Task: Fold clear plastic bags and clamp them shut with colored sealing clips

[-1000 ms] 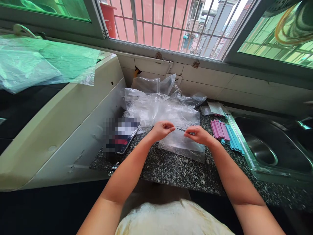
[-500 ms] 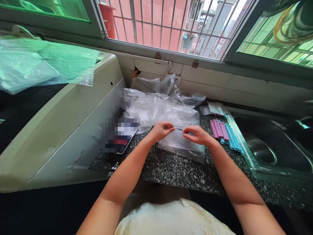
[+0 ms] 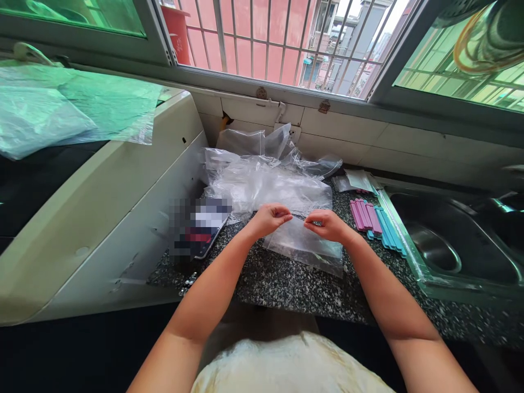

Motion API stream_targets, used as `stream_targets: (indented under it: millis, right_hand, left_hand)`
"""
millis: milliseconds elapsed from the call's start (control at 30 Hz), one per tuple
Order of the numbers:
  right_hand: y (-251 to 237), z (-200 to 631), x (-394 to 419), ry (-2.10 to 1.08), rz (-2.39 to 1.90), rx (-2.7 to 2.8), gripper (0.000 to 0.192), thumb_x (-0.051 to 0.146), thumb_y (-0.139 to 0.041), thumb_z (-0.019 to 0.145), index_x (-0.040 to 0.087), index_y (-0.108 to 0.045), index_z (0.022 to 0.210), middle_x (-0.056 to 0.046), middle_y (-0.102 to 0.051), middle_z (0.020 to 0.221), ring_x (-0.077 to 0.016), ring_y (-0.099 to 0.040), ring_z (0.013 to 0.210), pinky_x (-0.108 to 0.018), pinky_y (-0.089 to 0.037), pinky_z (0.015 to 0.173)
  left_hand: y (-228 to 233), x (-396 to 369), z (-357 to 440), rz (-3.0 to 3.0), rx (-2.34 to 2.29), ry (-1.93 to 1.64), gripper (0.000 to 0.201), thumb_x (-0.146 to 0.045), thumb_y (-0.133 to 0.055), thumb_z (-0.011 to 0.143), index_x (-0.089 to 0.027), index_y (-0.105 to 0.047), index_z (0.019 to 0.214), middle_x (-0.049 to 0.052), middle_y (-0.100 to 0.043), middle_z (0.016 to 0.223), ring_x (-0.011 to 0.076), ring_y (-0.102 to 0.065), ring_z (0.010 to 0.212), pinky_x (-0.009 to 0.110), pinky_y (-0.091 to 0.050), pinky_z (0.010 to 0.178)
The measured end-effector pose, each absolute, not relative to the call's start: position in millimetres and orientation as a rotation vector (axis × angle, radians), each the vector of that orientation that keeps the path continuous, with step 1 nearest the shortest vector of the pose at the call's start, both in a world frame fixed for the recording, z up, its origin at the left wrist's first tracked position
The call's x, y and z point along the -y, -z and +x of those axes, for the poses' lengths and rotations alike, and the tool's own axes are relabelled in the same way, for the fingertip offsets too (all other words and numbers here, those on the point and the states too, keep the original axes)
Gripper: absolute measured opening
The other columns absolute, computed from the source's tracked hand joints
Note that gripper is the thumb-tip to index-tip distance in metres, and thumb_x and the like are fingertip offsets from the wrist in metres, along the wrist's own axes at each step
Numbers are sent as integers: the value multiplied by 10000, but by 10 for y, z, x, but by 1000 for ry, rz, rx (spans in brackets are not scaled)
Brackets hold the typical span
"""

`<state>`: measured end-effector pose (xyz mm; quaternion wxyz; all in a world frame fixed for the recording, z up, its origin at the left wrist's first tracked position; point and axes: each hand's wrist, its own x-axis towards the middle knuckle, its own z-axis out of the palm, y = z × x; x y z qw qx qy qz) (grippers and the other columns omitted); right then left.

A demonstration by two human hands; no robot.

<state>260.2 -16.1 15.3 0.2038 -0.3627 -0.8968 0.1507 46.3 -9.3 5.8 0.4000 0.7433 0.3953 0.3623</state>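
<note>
A small clear plastic bag [image 3: 306, 245] lies flat on the speckled granite counter [image 3: 295, 286]. My left hand [image 3: 268, 218] pinches the bag's top edge on the left. My right hand [image 3: 327, 225] pinches the same edge on the right, fingertips a few centimetres from the left ones. Behind the hands sits a crumpled heap of clear plastic bags [image 3: 266, 177]. To the right of my right hand lie pink sticks [image 3: 364, 214] and blue sticks [image 3: 387, 229] side by side.
A phone [image 3: 200, 232] lies at the counter's left end against a white appliance [image 3: 102, 202]. A steel sink [image 3: 454, 245] is set into the counter on the right. A barred window [image 3: 278, 38] runs along the back wall.
My two hands have drawn slightly closer together along the bag's top edge. The view has shifted a little; nothing else moved.
</note>
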Motion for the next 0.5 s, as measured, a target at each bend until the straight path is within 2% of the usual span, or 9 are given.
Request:
stream_targets:
  millis: [500]
  right_hand:
    - [-151,2606,158,-417,-1037,2505,214,236,-514,812,161,-628,648,-42,-640,630,-119,-545,602,-236,-399,595]
  left_hand:
    - [-41,88,474,1767,-1014,-912,106,-226,-619,715,-132,-660,690,-5,-574,616,81,-441,576,222,-369,562]
